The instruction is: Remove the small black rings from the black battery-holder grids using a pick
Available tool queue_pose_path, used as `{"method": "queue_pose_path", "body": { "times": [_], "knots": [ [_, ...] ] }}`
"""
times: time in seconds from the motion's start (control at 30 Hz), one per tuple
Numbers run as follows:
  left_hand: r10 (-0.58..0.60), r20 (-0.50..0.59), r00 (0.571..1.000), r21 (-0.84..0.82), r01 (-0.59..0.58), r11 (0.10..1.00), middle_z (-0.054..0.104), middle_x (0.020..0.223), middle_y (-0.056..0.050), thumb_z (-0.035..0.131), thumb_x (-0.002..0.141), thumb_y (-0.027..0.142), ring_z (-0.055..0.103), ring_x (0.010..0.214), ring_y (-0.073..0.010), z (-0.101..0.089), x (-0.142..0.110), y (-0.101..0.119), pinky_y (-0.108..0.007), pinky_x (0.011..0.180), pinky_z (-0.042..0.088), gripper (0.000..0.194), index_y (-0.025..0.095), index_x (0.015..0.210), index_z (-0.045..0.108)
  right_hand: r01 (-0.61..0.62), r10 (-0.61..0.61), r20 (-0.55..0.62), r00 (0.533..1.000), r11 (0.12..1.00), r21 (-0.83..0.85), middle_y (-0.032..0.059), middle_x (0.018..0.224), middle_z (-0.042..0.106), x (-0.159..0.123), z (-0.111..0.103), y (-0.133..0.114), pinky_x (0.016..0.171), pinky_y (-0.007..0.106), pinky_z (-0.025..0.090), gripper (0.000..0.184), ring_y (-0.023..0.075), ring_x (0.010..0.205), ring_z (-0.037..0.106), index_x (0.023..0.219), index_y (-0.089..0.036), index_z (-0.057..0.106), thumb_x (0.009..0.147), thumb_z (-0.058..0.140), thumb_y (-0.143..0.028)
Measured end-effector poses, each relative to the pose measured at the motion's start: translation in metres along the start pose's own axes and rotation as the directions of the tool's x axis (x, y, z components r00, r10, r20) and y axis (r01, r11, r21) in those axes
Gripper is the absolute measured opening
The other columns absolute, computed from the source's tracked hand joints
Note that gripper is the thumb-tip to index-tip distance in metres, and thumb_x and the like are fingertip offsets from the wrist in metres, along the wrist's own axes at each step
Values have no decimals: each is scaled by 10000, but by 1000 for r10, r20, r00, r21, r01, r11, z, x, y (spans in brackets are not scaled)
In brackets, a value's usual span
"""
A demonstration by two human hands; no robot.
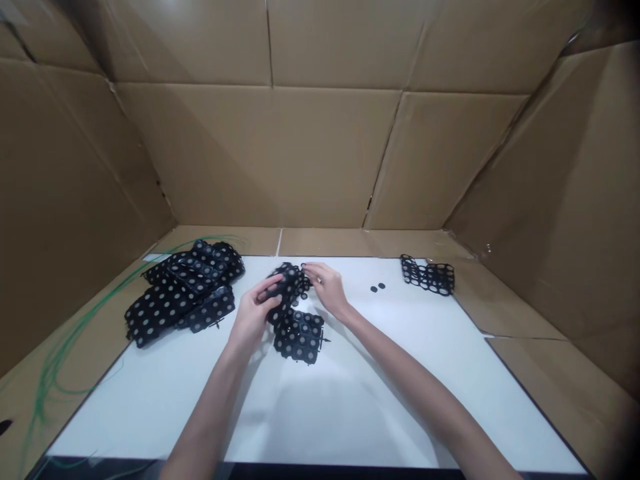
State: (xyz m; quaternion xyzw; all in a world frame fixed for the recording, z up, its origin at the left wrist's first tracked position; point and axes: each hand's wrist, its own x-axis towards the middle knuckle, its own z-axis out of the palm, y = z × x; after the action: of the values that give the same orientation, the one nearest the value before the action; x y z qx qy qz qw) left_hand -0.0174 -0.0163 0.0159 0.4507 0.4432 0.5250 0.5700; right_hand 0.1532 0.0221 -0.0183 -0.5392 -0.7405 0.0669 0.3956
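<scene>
My left hand [254, 313] and my right hand [326, 288] both grip one black plastic grid piece [289, 283] with round holes, held just above the white board [350, 400]. The left hand's fingers wrap its near left edge; the right hand pinches its far right edge. Right under it, a second black grid piece [299, 335] lies flat on the board.
A pile of black grid pieces with grey discs [183, 293] sits at the board's left. An empty black grid [429, 275] lies at the back right, two small black discs [377, 287] near it. Green wire [60, 353] trails at left. Cardboard walls [320, 153] surround everything.
</scene>
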Motion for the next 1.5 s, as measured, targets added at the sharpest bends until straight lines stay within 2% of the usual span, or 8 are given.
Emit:
{"method": "queue_pose_path", "body": {
  "times": [0.07, 0.13, 0.3, 0.4, 0.67, 1.07, 1.23, 1.5],
  "knots": [
    [-106, 150, 983, -87, 120, 989, 673, 936, -49, 524, 534, 53, 559, 925, -167, 9, 2, 8, -220, 771, 407, 450, 162, 940, 686, 5, -2, -107, 994, 1000, 28, 73, 1025, 596, -13, -20, -7, 739, 272, 506, 283, 147, 932, 569, 1045, -200, 585, 890, 349, -203],
    [-142, 287, 947, -175, 198, 965, 671, 958, -66, 477, 540, 72, 546, 945, -171, 18, 5, 13, -219, 787, 407, 453, 138, 931, 695, 174, -150, -201, 968, 979, 108, 74, 961, 590, -27, -37, -14, 592, 245, 512, 216, 143, 807, 578, 1004, -203, 602, 846, 458, -230],
    [-189, 398, 898, -212, 290, 933, 667, 946, -74, 553, 635, 129, 551, 934, -170, 34, 12, 11, -231, 797, 418, 364, 148, 976, 678, 387, -384, -155, 910, 922, -6, 70, 905, 609, -42, -53, -14, 697, 316, 504, 217, 171, 836, 538, 1013, -231, 599, 803, 546, -213],
    [-225, 352, 909, -165, 297, 940, 669, 869, -35, 640, 647, 165, 581, 799, -122, 39, 14, 4, -205, 705, 426, 405, 216, 1048, 637, 370, -379, -135, 916, 925, -88, 78, 888, 617, -41, -52, -5, 670, 300, 493, 182, 178, 840, 535, 980, -214, 609, 817, 529, -212],
    [-281, 74, 957, 49, 278, 959, 678, 722, -65, 741, 553, 275, 574, 614, -119, 42, 13, -16, -210, 552, 399, 237, 126, 735, 706, 425, -434, 24, 901, 867, -259, 72, 842, 637, -46, -42, 0, 538, 223, 414, 161, 153, 809, 548, 919, -172, 604, 853, 461, -206],
    [-300, -44, 953, -87, 296, 951, 655, 578, -39, 721, 484, 130, 578, 554, -125, 34, 11, -40, -242, 575, 442, 218, 109, 700, 695, 532, -536, 78, 840, 790, -304, 41, 818, 661, -52, -27, 4, 465, 237, 321, 177, 130, 718, 560, 858, -181, 586, 862, 414, -141],
    [-247, -140, 959, -118, 232, 966, 655, 604, -50, 739, 473, 150, 583, 570, -123, 33, 12, -36, -238, 575, 442, 249, 91, 709, 680, 497, -499, 34, 866, 851, -168, 56, 842, 670, -51, -29, 1, 546, 227, 436, 191, 148, 796, 609, 881, -179, 558, 844, 389, -98],
    [-178, -185, 966, -161, 149, 976, 647, 643, -40, 743, 512, 185, 591, 574, -115, 37, 10, -33, -246, 611, 461, 297, 85, 780, 664, 193, -185, -60, 981, 959, 205, 68, 924, 660, -56, -13, 4, 625, 255, 522, 119, 156, 794, 651, 932, -203, 466, 856, 396, -145]
  ]
}}
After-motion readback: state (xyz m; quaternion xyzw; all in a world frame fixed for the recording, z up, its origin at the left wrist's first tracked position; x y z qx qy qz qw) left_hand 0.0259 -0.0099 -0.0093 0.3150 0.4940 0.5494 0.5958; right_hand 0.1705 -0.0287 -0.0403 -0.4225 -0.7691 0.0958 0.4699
